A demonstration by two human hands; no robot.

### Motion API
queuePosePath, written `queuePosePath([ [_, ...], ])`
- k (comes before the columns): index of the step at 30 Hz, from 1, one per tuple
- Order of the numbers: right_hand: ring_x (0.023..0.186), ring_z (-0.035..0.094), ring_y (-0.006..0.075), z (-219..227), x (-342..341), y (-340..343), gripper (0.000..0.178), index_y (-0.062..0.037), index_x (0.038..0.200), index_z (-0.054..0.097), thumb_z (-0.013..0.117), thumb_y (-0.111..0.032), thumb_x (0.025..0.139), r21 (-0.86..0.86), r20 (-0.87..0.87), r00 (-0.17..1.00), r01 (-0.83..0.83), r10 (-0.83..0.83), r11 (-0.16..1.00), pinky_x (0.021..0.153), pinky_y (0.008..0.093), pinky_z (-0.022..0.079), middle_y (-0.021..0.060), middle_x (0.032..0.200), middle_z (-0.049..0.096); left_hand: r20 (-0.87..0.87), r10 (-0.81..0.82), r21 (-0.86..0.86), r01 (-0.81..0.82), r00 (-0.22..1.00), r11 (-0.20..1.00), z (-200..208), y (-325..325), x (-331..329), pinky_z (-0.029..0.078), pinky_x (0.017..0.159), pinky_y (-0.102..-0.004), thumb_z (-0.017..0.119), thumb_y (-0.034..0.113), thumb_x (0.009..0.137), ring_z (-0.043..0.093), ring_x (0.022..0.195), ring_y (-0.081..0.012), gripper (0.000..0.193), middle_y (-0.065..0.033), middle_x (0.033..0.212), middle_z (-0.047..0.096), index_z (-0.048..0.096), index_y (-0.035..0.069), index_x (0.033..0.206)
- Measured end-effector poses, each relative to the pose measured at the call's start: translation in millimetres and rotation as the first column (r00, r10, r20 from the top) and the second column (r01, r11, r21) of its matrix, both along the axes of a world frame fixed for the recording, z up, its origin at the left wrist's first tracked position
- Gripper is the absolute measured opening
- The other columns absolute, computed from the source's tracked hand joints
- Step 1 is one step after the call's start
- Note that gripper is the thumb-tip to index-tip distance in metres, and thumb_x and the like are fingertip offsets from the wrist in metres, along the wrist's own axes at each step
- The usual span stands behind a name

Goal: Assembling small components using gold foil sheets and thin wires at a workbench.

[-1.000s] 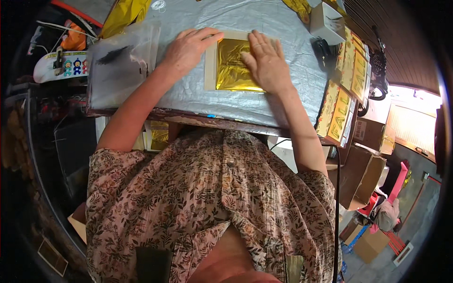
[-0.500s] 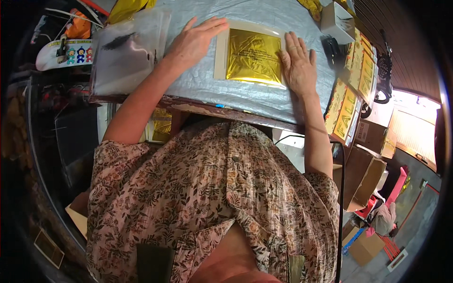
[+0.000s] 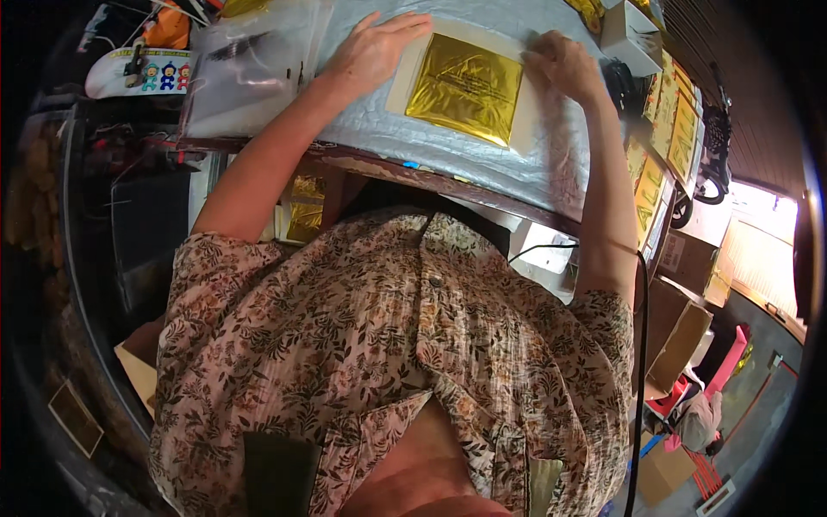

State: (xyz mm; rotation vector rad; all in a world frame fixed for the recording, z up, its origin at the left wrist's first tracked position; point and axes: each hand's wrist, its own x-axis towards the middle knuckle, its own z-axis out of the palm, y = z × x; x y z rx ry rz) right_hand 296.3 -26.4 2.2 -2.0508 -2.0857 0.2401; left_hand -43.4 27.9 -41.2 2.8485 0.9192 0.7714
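One gold square (image 3: 465,90) lies between parted left fingers (image 3: 412,24) and curled right fingers (image 3: 544,47), grip unclear.

"What finish am I getting on that flat golden square packet (image 3: 469,90)?"
"Glossy, crinkled, foil-like film, from my remote seat. I see the pale rectangular board (image 3: 404,86) beneath as smooth, matt card."
"And the silver-grey table covering (image 3: 362,125)?"
"Wrinkled plastic sheeting, softly shiny. I read the clear rectangular sleeves (image 3: 258,95) as glossy plastic, the reddish-brown table edge (image 3: 370,165) as rough, chipped."

Glare whitens the opening (image 3: 765,203) at far right, while the left lies dim and fisheye-bent.
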Motion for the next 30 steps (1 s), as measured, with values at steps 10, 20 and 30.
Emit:
queuePosePath([
  [10,0.066,0.051,0.0063,28.5,-6.1,-40.6,0.019,-0.0039,0.096,0.064,0.067,-0.023,0.095,-0.037,-0.862,0.506,-0.122,0.03,0.992,0.059,0.0238,0.04,-0.0033,0.075,0.058,0.537,0.202,-0.598,0.2,0.819,0.777,23.8,-1.9,4.3,0.041,0.106,-0.0346,0.055,0.016,0.101,0.057,0.125,-0.0172,0.035,-0.0057,0.134,0.062,0.059,0.011,0.135],
  [20,0.078,0.06,0.0063,63.2,5.6,-84.6,0.011,-0.0065,0.102,0.067,0.064,-0.016,0.097,0.016,-0.983,0.177,-0.141,0.041,0.99,0.073,0.0217,0.048,-0.0025,0.09,0.067,0.651,0.519,-0.75,0.575,0.554,0.327,126.6,-81.6,16.6,0.048,0.071,-0.0218,0.063,0.021,0.098,0.062,0.078,-0.0071,0.022,0.0004,0.09,0.067,0.069,0.002,0.105],
  [30,0.105,0.064,0.0226,108.5,59.1,-116.5,0.037,0.0049,0.125,0.058,0.063,-0.018,0.096,0.096,-0.992,0.08,0.014,0.094,0.995,0.096,0.0325,0.049,0.0127,0.113,0.067,0.735,0.581,-0.642,0.079,0.35,0.763,118.3,-187.5,-246.0,0.05,0.094,-0.0333,0.059,0.024,0.101,0.064,0.11,-0.0163,0.032,-0.0057,0.118,0.068,0.064,0.003,0.125],
])
